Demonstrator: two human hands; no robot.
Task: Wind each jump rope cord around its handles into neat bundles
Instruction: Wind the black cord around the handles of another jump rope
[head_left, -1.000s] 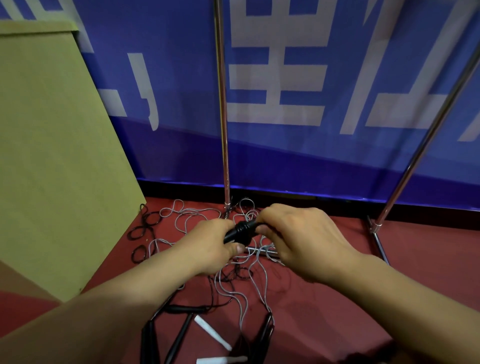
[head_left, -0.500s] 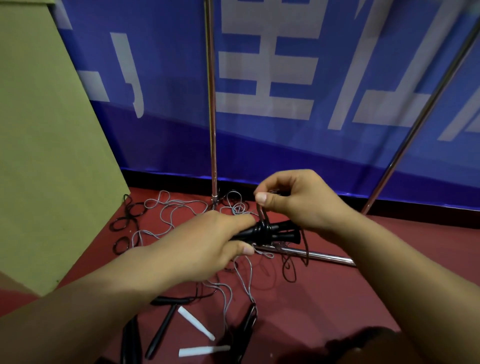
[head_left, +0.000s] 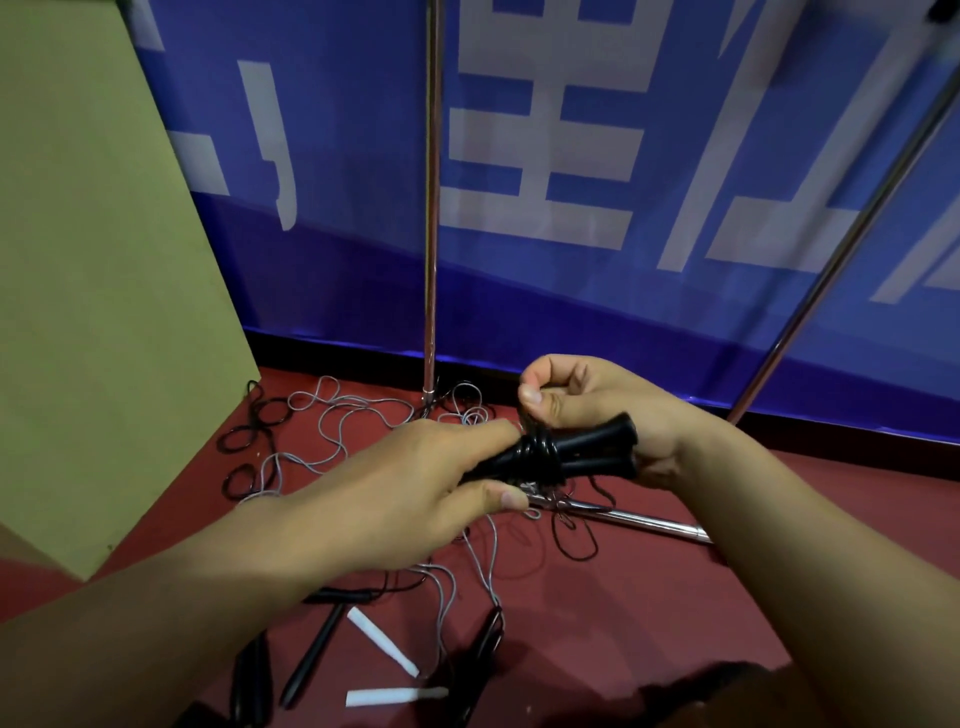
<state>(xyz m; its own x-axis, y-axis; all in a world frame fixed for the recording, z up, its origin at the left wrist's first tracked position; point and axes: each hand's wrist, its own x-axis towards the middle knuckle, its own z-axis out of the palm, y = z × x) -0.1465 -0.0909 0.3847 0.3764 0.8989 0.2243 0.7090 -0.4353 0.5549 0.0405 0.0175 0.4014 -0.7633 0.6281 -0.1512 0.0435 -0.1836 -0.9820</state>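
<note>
Nearest, loose black and white handles (head_left: 382, 648) lie unwound on the red floor (head_left: 649, 597). Above, the left hand (head_left: 415, 499) grips paired black handles (head_left: 582, 452); the right hand (head_left: 587, 400) pinches their cord, several turns on. Beyond, grey and black cords (head_left: 337, 421) sprawl, tangled: most work seemingly remains.

We face a blue banner (head_left: 571, 156) with white characters; before it metal poles (head_left: 432, 208), red floor (head_left: 649, 597), left a green board (head_left: 104, 312).
</note>
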